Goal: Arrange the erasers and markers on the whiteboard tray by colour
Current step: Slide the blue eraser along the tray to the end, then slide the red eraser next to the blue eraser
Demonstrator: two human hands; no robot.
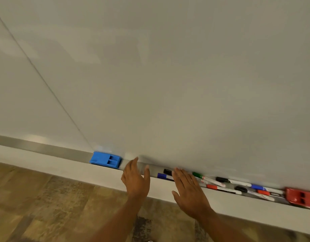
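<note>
A blue eraser (105, 161) lies on the whiteboard tray (45, 150) left of centre. A red eraser (301, 197) lies at the tray's right end. Between them lie several markers: a blue-capped one (163, 176), a black-capped one (167, 171), a green one (198, 175), a red one (213, 187) and others further right. My left hand (135, 177) hovers open over the tray, just right of the blue eraser, holding nothing. My right hand (187, 189) is open with straight fingers over the left end of the marker pile, hiding parts of the blue and black markers.
The whiteboard (168, 75) fills the upper view, with a seam running diagonally at left. A pale ledge (72, 169) runs below the tray. Patterned brown flooring (54, 206) lies beneath.
</note>
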